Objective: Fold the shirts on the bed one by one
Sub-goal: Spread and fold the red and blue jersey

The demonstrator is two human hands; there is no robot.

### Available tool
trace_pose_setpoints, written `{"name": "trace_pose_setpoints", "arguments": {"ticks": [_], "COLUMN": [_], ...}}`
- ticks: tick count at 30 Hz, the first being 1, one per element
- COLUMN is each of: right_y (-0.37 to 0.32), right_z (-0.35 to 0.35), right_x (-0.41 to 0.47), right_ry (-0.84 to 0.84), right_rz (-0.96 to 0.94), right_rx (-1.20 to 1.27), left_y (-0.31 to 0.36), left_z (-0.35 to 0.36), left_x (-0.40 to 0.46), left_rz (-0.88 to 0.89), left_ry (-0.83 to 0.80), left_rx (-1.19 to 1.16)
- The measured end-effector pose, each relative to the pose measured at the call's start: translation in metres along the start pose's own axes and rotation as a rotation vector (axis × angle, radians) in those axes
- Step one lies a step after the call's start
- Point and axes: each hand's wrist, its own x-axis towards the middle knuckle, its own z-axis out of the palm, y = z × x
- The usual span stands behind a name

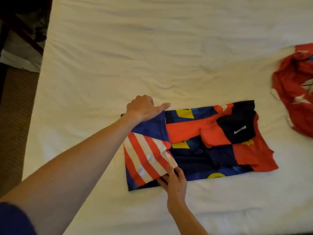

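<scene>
Two shirts on the bed, white sheet, lightly creased. Patterned shirt lies near the front edge, already folded into a rough rectangle: blue, red, yellow and black blocks, with a red-and-white striped flap turned over at its left end. Red shirt sits crumpled well apart at the right edge, not yet folded.

Left hand at the far left corner of the patterned shirt, fingers curled over the cloth; its grip appears to hold the flap's top edge. Right hand at the near edge, fingers fairly straight, tips under or against the striped flap's lower corner; whether it pinches cloth, cannot tell.

Handling, as judged: light, limp fabric, probably slick; creases will not hold unless pressed. Best taken at corners and fold edges.

Small white lettering on the black panel: too blurred to read.
</scene>
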Motion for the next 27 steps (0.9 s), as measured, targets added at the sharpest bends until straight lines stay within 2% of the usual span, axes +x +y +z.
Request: {"name": "trace_pose_setpoints", "arguments": {"ticks": [3, 5, 8, 11, 13, 15, 16, 18, 21, 24, 25, 27], "right_y": [-0.009, -0.013, -0.011, -0.003, 0.001, 0.005, 0.005, 0.006, 0.013, 0.02, 0.022, 0.025], "right_z": [-0.013, -0.013, -0.015, -0.021, -0.019, -0.012, -0.005, 0.009, 0.03, 0.05, 0.054, 0.057], "right_x": [0.015, 0.019, 0.017, 0.006, -0.007, -0.019, -0.026, -0.035, -0.033, -0.025, -0.024, -0.025], "right_ry": [-0.004, 0.007, 0.139, 0.307, 0.399, 0.429, 0.393, 0.184, -0.151, -0.259, -0.265, -0.276], "right_rz": [-0.012, -0.041, -0.04, -0.034, -0.181, -0.411, -0.529, -0.683, -0.649, -0.612, -0.627, -0.685], "right_rx": [-0.143, -0.236, -0.193, -0.191, -0.36, -0.584, -0.699, -0.933, -1.277, -1.513, -1.539, -1.497], "left_y": [-0.015, -0.026, -0.027, -0.021, -0.021, -0.029, -0.035, -0.051, -0.081, -0.113, -0.122, -0.13], "left_z": [0.011, 0.018, 0.028, 0.034, 0.035, 0.032, 0.028, 0.021, 0.013, 0.012, 0.013, 0.017], "left_x": [0.008, 0.011, 0.012, 0.013, 0.01, 0.004, -0.001, -0.013, -0.03, -0.041, -0.043, -0.045], "left_rz": [0.15, 0.219, 0.186, 0.152, 0.184, 0.255, 0.315, 0.484, 0.703, 0.643, 0.593, 0.569], "left_ry": [-0.076, -0.042, 0.076, 0.085, 0.091, 0.13, 0.149, 0.137, 0.075, -0.088, -0.14, -0.139], "left_rx": [0.181, 0.276, 0.268, 0.211, 0.176, 0.151, 0.16, 0.241, 0.48, 0.77, 0.866, 0.97]}}
